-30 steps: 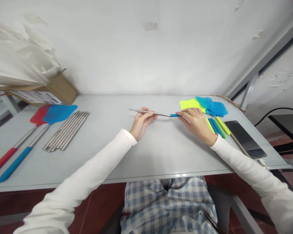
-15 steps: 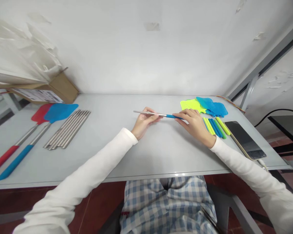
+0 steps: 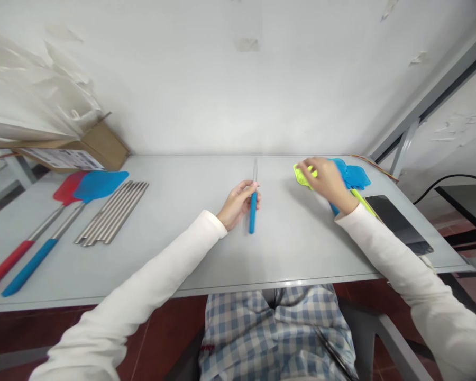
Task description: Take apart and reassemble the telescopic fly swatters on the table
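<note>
My left hand (image 3: 238, 203) is closed around a fly swatter handle (image 3: 253, 214), a thin metal tube with a blue grip. The tube end points toward the wall and the blue grip toward me. Over the swatter heads hovers my right hand (image 3: 325, 180), somewhat blurred, with its fingers apart and nothing seen in them. Below its fingertips is a yellow-green mesh swatter head (image 3: 301, 175); blue swatter heads (image 3: 355, 174) lie just beyond the hand. My right hand and forearm mostly cover the row of loose grips, with a yellow-green grip (image 3: 363, 202) still showing.
On the left lie a red fly swatter (image 3: 31, 241), a blue fly swatter (image 3: 57, 241) and several metal tubes (image 3: 111, 214). Behind them stands a cardboard box (image 3: 103, 145). A phone (image 3: 399, 225) with a cable rests at the right, near the table edge.
My right hand has let go of the blue grip and moved right and up to the swatter heads. In my left hand, the handle has turned from sideways to pointing at the wall.
</note>
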Demonstrator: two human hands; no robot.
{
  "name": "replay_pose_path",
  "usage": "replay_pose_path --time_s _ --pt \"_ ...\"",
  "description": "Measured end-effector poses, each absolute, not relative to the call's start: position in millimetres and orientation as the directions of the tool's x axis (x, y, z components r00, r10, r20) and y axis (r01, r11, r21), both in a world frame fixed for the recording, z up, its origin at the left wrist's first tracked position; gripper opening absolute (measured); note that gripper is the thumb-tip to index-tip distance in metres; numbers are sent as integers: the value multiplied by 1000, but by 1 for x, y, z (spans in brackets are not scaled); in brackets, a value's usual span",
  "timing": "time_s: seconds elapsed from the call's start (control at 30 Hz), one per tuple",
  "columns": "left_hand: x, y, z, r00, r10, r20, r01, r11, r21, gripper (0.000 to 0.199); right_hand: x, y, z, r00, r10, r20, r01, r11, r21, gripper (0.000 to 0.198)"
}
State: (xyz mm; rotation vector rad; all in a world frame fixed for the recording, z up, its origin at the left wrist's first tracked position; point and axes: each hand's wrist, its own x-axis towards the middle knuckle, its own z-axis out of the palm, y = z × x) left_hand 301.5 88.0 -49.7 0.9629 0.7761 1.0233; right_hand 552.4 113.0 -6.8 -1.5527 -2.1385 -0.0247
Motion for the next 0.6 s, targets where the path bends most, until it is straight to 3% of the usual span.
replay_pose_path --time_s 0.07,0.13,0.2,0.33,0.47,0.6 --pt "301 88 -49 361 926 -109 -305 228 925 44 586 138 -11 11 940 340 983 52 -176 39" --pt "300 89 -47 376 922 -97 -297 219 930 44 614 154 -21 263 925 274 964 -239 -118 55" --pt "299 89 -44 378 923 -76 -289 196 937 44 631 163 -33 381 901 209 925 -369 -92 68" --pt "293 90 -36 353 935 -41 -257 139 956 44 639 165 -47 485 867 115 874 -476 -94 81" --pt "289 92 -30 311 950 -4 -198 69 978 44 636 163 -48 495 825 274 869 -475 -138 86" --pt "283 97 -32 295 954 53 3 -56 998 45 640 164 -43 467 780 417 878 -355 -320 71"
